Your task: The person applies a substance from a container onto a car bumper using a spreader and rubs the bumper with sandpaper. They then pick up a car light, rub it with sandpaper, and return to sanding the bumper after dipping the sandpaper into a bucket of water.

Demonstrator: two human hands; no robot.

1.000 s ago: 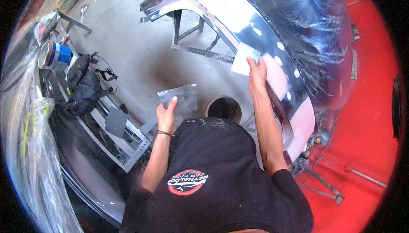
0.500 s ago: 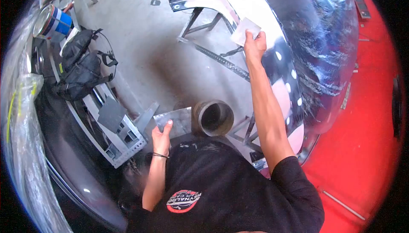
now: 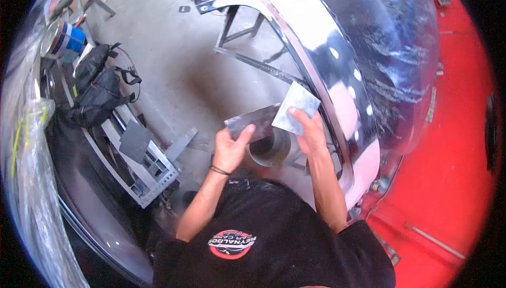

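My left hand (image 3: pixel 230 149) grips a thin dark grey rectangular plate (image 3: pixel 262 118), thumb on top. In my right hand (image 3: pixel 312 136) is a light grey, flat square sheet (image 3: pixel 296 102), pinched between thumb and fingers. The two pieces meet in front of my chest, the square's left edge overlapping the plate's right end. Just beyond my right hand lies a curved, glossy car body panel (image 3: pixel 311 30) with pinkish patches (image 3: pixel 343 110). Below the plate, a round open drum (image 3: pixel 269 153) is partly hidden.
A metal stand (image 3: pixel 253 62) supports the panel. Clear plastic film (image 3: pixel 400 77) covers a surface at right, beside a red floor (image 3: pixel 432 182). On the left are a black backpack (image 3: pixel 103 90), a blue-banded can (image 3: pixel 74 39) and a dark body panel (image 3: pixel 89 198).
My right hand has come off the panel, back toward me, with the light square sheet. My left hand has moved up and right with the plate, bringing both pieces together.
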